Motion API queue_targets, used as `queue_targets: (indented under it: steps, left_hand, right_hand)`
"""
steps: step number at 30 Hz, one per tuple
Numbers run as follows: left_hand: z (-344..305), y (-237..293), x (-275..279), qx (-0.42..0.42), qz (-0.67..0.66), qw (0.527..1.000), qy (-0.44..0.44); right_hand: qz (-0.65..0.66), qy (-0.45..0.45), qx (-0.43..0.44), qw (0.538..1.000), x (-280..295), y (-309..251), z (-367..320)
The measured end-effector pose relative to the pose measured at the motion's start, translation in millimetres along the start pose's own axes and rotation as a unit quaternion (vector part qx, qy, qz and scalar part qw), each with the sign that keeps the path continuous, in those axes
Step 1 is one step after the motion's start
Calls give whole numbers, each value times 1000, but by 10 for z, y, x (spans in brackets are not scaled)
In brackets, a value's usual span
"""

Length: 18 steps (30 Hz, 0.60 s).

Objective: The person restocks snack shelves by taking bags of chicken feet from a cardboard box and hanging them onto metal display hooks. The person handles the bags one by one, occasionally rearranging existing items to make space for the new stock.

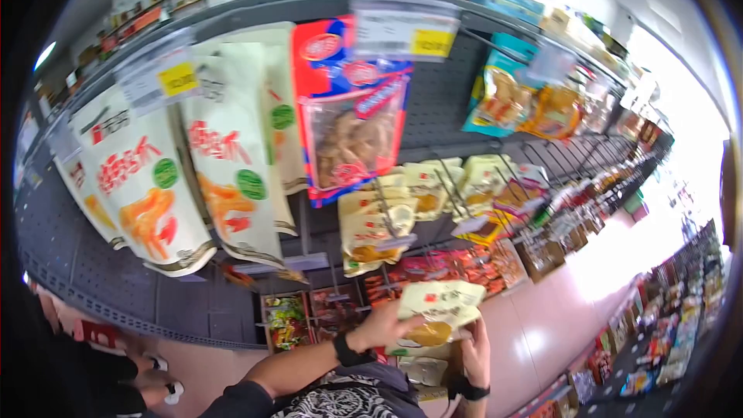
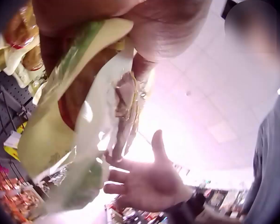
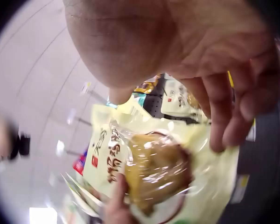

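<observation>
My left hand (image 1: 379, 330) pinches a cream snack bag (image 1: 453, 296) with red and dark print and a clear window, its thumb lying over the front. Golden-brown food shows through that window in the right wrist view. At the bag's other side is my right hand (image 1: 477, 352), fingertips right at the edge. The left wrist view shows this right hand (image 2: 151, 184) with its palm turned to the bag, thumb up and fingers extended. Similar cream bags (image 1: 375, 224) hang on the rack hooks just beyond.
Large white snack packs (image 1: 143, 186) and a red-and-blue pack (image 1: 352, 108) hang close in front. Metal hooks (image 1: 507, 178) jut from the dark pegboard rack. Boxes of small red packets (image 1: 441, 267) stand low. Another person's feet (image 1: 166, 387) are at lower left; a second shelf (image 1: 658, 340) lines the right.
</observation>
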<state>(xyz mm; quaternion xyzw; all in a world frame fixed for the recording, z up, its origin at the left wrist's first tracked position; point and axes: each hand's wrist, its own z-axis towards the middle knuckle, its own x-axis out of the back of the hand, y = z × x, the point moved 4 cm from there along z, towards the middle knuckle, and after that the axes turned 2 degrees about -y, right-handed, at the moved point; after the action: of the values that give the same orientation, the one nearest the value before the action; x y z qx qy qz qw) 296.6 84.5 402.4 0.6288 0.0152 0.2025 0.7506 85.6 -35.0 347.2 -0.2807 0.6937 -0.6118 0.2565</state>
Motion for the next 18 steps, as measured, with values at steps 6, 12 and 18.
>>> queue_targets:
  steps: [6, 12, 18]
  left_hand:
    - [21, -297, -148, 132, -215, 967, 20]
    - [35, -401, -92, 183, -253, 946, 85]
    - [92, -503, -197, 111, -133, 985, -7]
  right_hand:
    - [87, 65, 78, 991, -617, -435, 415]
    - [144, 86, 66, 984, -663, -276, 489]
    - [209, 64, 36, 975, -488, -56, 558]
